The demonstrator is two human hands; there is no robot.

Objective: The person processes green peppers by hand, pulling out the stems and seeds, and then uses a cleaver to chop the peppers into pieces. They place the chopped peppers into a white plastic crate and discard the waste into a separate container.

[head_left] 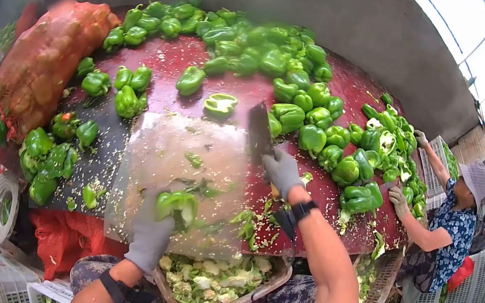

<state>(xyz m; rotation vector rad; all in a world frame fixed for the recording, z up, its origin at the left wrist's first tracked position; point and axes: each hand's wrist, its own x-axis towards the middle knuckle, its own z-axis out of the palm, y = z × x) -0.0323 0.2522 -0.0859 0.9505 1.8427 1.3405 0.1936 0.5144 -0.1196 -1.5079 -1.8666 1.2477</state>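
My left hand (150, 233), in a grey glove, grips a cut green bell pepper (175, 205) over the front of a clear plastic sheet (156, 139). The pepper's hollow inside faces right. In my gloved right hand (283, 170) is a broad-bladed knife (260, 130), its dark blade pointing away from me above the sheet's right edge. A pepper half (220, 104) lies cut side up beyond the sheet. Pale seeds and green scraps are scattered over the sheet. Below it, a bin (283, 278) holds pepper cores and trimmings (210, 281).
Whole green peppers (275, 59) are heaped along the back and right of the red table (175, 57). A full orange mesh sack (49, 63) leans at left. Another person (457, 227) works at the right end with a knife. White crates (473, 286) stand around.
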